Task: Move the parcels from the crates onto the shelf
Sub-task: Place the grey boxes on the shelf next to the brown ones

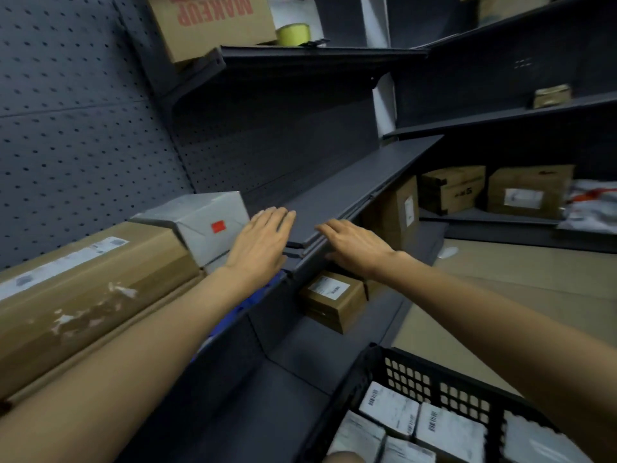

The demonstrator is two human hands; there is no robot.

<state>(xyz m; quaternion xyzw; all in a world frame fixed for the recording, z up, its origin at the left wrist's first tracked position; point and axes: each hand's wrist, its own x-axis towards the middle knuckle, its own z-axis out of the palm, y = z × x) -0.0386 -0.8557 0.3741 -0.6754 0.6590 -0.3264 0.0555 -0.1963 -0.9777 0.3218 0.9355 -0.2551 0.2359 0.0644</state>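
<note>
A grey parcel (207,225) with a red sticker stands on the dark shelf (360,182), beside a long brown carton (90,292). My left hand (262,242) lies flat, fingers straight, against the grey parcel's right side. Just right of it, my right hand (354,243) hovers over the shelf's front edge with relaxed fingers, holding nothing. At the bottom right a black crate (430,379) holds several white parcels (447,429) with barcode labels.
A brown box (334,299) sits on the lower shelf under my hands. More cartons (531,192) stand on shelves at the right. A "MAKEUP" carton (210,25) and a yellow tape roll (293,33) sit on the top shelf. Perforated panel on the left.
</note>
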